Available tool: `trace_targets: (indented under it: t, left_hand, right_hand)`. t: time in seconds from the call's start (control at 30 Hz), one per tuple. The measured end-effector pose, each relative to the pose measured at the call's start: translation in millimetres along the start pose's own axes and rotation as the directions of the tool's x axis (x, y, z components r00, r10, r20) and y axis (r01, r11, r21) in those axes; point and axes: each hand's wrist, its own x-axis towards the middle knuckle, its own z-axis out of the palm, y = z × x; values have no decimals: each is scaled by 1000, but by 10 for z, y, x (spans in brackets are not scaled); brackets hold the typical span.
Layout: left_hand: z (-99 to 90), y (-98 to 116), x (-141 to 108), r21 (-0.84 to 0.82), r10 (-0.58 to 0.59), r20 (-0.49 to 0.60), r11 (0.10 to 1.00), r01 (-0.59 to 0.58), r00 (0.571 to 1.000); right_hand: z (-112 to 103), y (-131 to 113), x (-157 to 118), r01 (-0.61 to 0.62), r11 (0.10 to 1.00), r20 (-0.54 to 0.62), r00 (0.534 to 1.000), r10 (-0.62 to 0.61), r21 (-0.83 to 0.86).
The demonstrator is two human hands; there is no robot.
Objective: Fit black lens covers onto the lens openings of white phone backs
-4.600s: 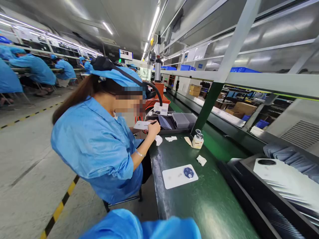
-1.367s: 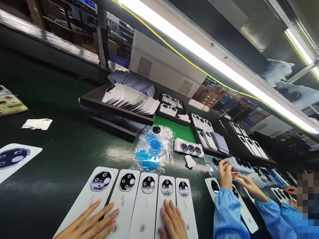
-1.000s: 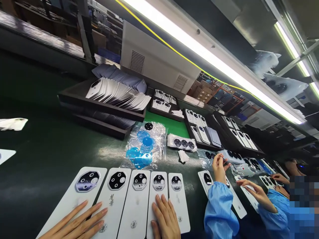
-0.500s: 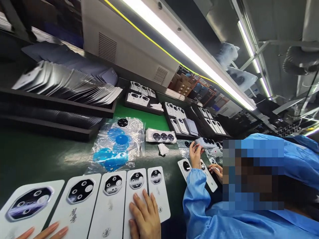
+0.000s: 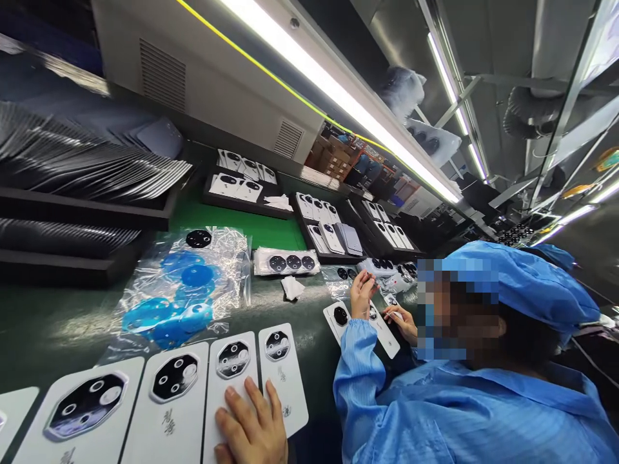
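Observation:
My right hand lies with its fingers stretched and slightly spread on a white phone back cover, below that cover's black camera module. Beside it on the right is another white back cover, close to my fingertips. More covers line the bench to the left: one with dark script lettering, a larger-looking one, and one cut off by the frame edge. Each fully visible cover has an octagonal, mirror-like camera plate with round lens rings. My left hand is out of view.
Clear film with blue round stickers lies behind the covers. Nearby are a pack of black discs and a crumpled tissue. Racks of panels stand left; trays stand behind. A co-worker in blue handles covers at right.
The view has swung to the right, so everything appears shifted left. My left hand has dropped out of view. My right hand remains on the same cover; the co-worker's head is raised slightly.

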Motion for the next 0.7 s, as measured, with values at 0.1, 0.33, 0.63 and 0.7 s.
trace_targets:
  t: [0.1,0.33,0.63,0.7]
  left_hand:
    - [238,86,339,-36,27,-25,999,-28,999]
    - [581,77,410,-100,16,-45,995,-20,999]
    - [822,162,485,-304,-53,8,951,53,999]
    - [834,174,496,-366,-76,37,927,84,996]
  right_hand:
    - [-5,0,13,-8,1000,11,1000,8,-17]
    - [67,22,-179,-9,998,111,994,15,-58]
    - [-18,-18,-39,-33,999,57,998,35,-37]
    - [-25,-24,-14,-34,999,42,999,35,-33]
